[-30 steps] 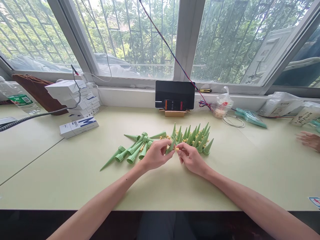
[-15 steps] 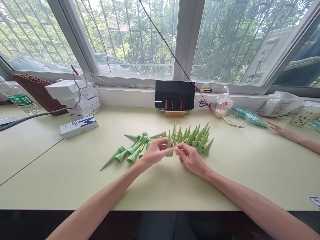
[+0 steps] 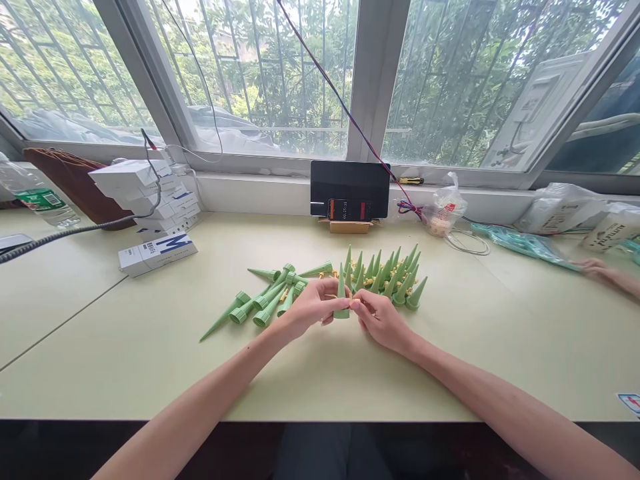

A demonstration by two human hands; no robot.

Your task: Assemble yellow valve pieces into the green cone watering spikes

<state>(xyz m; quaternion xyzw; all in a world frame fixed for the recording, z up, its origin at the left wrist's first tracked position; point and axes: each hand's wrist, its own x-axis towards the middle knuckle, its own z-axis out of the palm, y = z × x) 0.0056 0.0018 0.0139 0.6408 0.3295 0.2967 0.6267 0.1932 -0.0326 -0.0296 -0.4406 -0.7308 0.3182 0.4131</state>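
Observation:
My left hand (image 3: 311,308) is closed round a green cone spike (image 3: 341,297) that stands upright, tip up, just above the pale table (image 3: 150,347). My right hand (image 3: 381,318) pinches a small yellow part (image 3: 354,302) at the spike's base. Behind my hands stands a cluster of upright green spikes (image 3: 390,275). A pile of green spikes lying flat (image 3: 265,299) is to the left of my left hand.
A phone on a stand (image 3: 349,211) leans against a dark screen (image 3: 350,189) at the sill. White boxes (image 3: 150,200) are stacked at the left, a water bottle (image 3: 35,195) beyond. Another person's hand (image 3: 605,273) holds a teal bag (image 3: 520,243) at the right. Plastic bags (image 3: 565,208) lie there.
The spike in my left hand has turned from tilted to upright. The other person's hand reached to the teal bag and has pulled it rightwards.

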